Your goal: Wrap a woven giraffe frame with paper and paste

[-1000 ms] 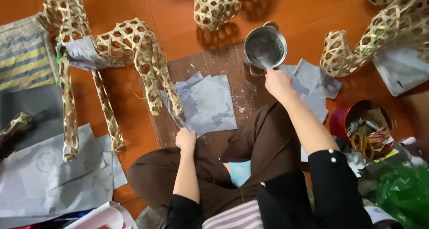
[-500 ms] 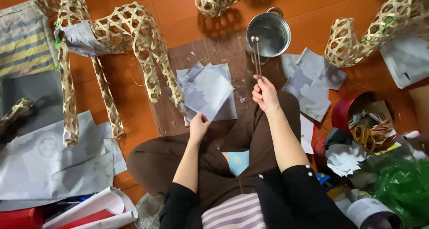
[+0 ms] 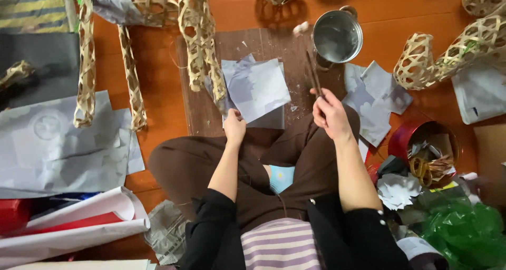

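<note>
My left hand [image 3: 234, 126] pinches the near edge of a grey-blue paper square [image 3: 256, 88], which lifts off a small stack on a brown board [image 3: 208, 106]. My right hand [image 3: 329, 113] grips a thin dark brush [image 3: 313, 74] that points away from me toward a small metal pot [image 3: 337, 38]. The brush tip sits just short of the pot's near rim. I sit cross-legged in brown trousers, knees on either side of the board.
A woven bamboo animal frame [image 3: 195, 43] stands at left of the board, another [image 3: 448, 54] at right. Loose grey paper pieces [image 3: 374, 101] lie right of the board. A red round tin [image 3: 424, 148] of scraps, green plastic [image 3: 464, 233], large grey sheets [image 3: 58, 148] and rolled paper [image 3: 79, 222] surround me.
My right hand drew the brush back out of the pot toward me. My left hand took hold of the top paper square and raised its near edge.
</note>
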